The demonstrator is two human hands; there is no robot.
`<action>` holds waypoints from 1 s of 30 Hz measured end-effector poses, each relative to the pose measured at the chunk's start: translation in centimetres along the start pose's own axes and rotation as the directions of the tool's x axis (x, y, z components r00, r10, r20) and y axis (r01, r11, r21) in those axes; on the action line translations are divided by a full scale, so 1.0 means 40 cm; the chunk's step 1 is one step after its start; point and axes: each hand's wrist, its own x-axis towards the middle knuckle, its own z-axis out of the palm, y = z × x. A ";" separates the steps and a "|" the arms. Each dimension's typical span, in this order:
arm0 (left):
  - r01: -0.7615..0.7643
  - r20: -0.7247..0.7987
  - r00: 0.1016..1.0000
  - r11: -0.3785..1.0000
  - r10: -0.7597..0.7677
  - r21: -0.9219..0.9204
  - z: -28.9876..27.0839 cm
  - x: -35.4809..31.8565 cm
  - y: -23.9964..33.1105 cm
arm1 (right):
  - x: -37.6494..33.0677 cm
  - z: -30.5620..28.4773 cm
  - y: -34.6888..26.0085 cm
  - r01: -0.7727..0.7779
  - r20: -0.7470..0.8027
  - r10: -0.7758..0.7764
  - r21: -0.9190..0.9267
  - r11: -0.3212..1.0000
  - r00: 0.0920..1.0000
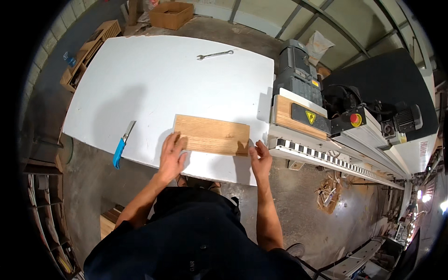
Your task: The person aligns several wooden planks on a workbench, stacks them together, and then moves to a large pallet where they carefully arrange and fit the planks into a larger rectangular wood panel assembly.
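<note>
A rectangular wooden board [212, 134] with light brown grain lies flat on a white tabletop [158, 74], close to its near edge. My left hand [172, 156] rests at the board's left end, its fingers stretched over the lower left corner. At the opposite end, my right hand [260, 158] is beside the lower right corner, with fingers slightly bent and apart. Neither hand is wrapped round the board. To the left, a blue-handled knife [122, 147] lies with its handle over the table edge.
A combination wrench [214, 55] lies at the table's far side. Against the right edge stands a machine with a grey motor [298, 70], a red stop button [356, 119] and a toothed track [326, 161]. Cardboard boxes [171, 15] sit on the floor beyond; shelves [46, 210] stand at left.
</note>
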 end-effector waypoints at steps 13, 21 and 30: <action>-0.059 0.004 0.998 0.928 0.065 -0.369 0.007 0.045 0.077 | 0.308 0.077 0.052 -0.304 0.405 0.638 0.914 -0.267 0.655; 0.389 0.340 0.921 0.448 -0.188 -0.805 0.091 0.129 0.137 | 0.085 0.132 -0.111 -0.469 0.449 0.415 0.881 -0.057 0.792; 0.543 0.490 0.782 0.035 -0.385 -0.839 0.064 0.120 0.032 | -0.021 0.136 -0.151 -0.618 0.532 0.515 0.786 -0.005 0.672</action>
